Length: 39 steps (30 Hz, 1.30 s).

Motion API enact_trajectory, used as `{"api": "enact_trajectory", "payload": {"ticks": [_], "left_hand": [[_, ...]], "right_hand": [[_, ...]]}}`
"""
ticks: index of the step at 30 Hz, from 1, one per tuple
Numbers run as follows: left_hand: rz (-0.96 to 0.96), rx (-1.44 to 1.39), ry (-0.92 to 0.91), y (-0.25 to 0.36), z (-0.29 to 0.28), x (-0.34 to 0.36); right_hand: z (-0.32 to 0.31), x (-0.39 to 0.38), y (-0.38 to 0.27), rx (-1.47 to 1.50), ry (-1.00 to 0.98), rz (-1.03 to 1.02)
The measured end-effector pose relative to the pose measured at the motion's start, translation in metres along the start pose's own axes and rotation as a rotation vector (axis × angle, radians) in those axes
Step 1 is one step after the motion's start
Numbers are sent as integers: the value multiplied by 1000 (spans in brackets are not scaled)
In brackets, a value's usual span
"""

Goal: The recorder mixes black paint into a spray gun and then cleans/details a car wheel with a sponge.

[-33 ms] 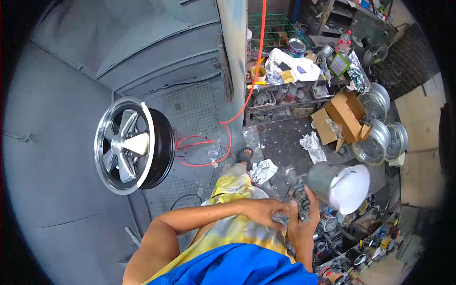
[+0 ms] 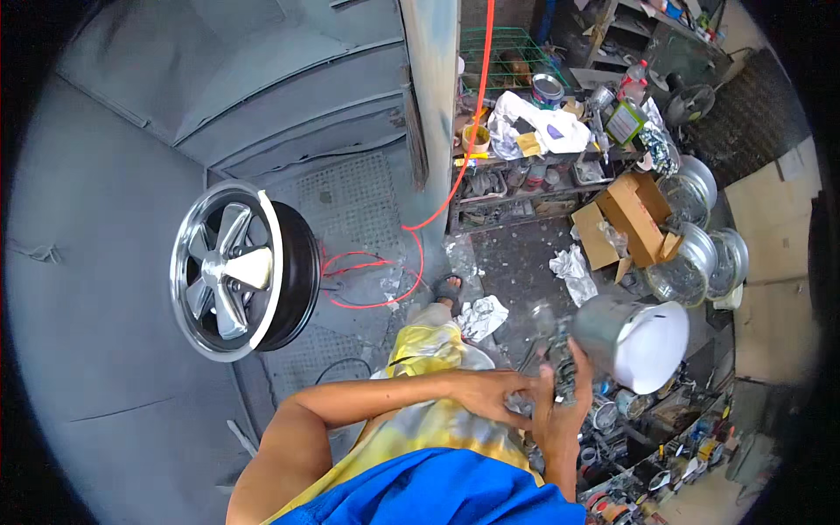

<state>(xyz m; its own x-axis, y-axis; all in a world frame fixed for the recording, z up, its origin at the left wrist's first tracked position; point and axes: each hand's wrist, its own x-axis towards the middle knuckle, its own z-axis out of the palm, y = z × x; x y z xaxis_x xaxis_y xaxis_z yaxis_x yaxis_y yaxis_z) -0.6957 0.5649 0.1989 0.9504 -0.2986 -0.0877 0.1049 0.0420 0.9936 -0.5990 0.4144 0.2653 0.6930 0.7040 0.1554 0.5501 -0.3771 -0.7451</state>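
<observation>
My right hand (image 2: 558, 424) is closed around a spray gun (image 2: 553, 346), whose metal body is partly hidden by my fingers and blurred. On the gun sits a grey paint cup (image 2: 604, 334) with a white round end (image 2: 652, 348), tilted to the right. Across my waist reaches my left hand (image 2: 492, 394), its fingers bent against the lower part of the gun beside my right hand. What exactly those fingertips pinch is hidden. To the left stands a wheel rim (image 2: 229, 269) with polished spokes, a black barrel and one pale yellowish spoke.
A red hose (image 2: 477, 131) hangs down and coils on the floor. Behind the post (image 2: 433, 96) is a cluttered shelf (image 2: 516, 157). A cardboard box (image 2: 626, 219) and several shiny rims (image 2: 691, 262) lie to the right. Crumpled paper (image 2: 483, 317) lies by my foot; cans (image 2: 604, 411) crowd the lower right.
The cup and spray gun have shifted slightly to the right, with my right hand tipping along. My left hand stays at the gun. The wheel appears marginally further left in the view.
</observation>
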Motion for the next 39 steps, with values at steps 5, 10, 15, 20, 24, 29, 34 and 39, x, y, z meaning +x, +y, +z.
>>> {"api": "enact_trajectory", "payload": {"ticks": [5, 10, 15, 20, 24, 29, 34, 39], "left_hand": [[122, -436, 267, -19, -8, 36], [281, -272, 447, 0, -71, 51], [143, -213, 642, 5, -133, 47], [71, -635, 856, 12, -181, 51], [77, -472, 789, 5, -215, 51], [28, -434, 634, 2, -220, 57], [-35, -394, 496, -11, -202, 66], [-99, -339, 377, -16, -174, 77]], "right_hand": [[22, 83, -26, 311, 204, 317], [47, 168, -41, 22, 82, -22], [73, 212, -55, 22, -37, -145], [33, 218, -33, 23, 287, -186], [5, 259, -54, 119, 449, -286], [-23, 255, -54, -202, 359, -349], [-52, 211, -54, -260, 488, -301], [-80, 156, -44, -266, 590, -203]]}}
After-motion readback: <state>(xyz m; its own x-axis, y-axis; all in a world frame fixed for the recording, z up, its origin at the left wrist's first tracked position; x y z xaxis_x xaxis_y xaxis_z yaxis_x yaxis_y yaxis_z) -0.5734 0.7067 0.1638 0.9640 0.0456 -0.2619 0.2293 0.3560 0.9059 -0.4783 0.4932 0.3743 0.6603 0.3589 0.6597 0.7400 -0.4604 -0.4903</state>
